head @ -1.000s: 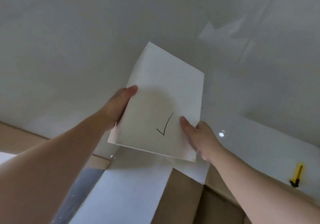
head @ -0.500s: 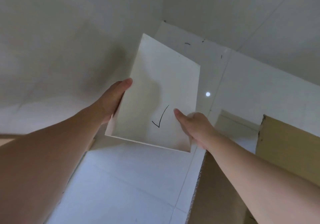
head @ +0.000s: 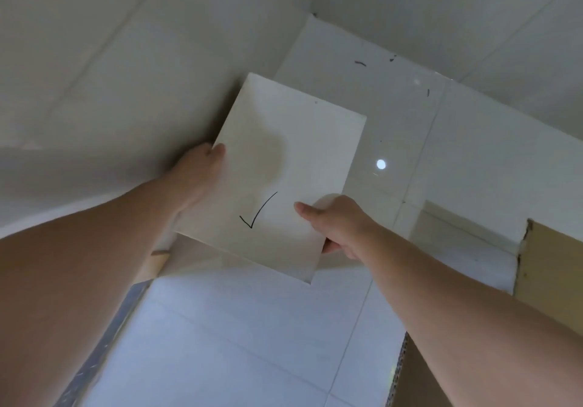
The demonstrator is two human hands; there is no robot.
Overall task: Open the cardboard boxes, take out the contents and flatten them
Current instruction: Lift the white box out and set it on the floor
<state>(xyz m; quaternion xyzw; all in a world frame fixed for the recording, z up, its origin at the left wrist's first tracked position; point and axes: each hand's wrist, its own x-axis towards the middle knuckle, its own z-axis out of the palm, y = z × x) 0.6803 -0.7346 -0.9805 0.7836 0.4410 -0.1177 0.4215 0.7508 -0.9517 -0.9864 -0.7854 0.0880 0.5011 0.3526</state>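
A flat white box (head: 299,154) with a black tick mark drawn on its face is held up in front of me, above the tiled floor. My left hand (head: 198,176) grips its left edge, thumb on the front face. My right hand (head: 337,223) holds its lower right edge, thumb on the front and fingers behind. Brown cardboard (head: 552,264) stands at the right edge of the view, and another brown cardboard edge (head: 407,375) shows at the bottom right under my right forearm.
White glossy floor tiles (head: 252,343) lie below, and white tiled walls meet in a corner at the top. A grey strip (head: 104,343) runs along the floor at the lower left. A small brown cardboard piece (head: 157,258) shows beside my left forearm.
My view has swung from a wall toward the room corner and floor. Both hands keep the same hold on the white box, which stays in front of me; the yellow cutter left the view.
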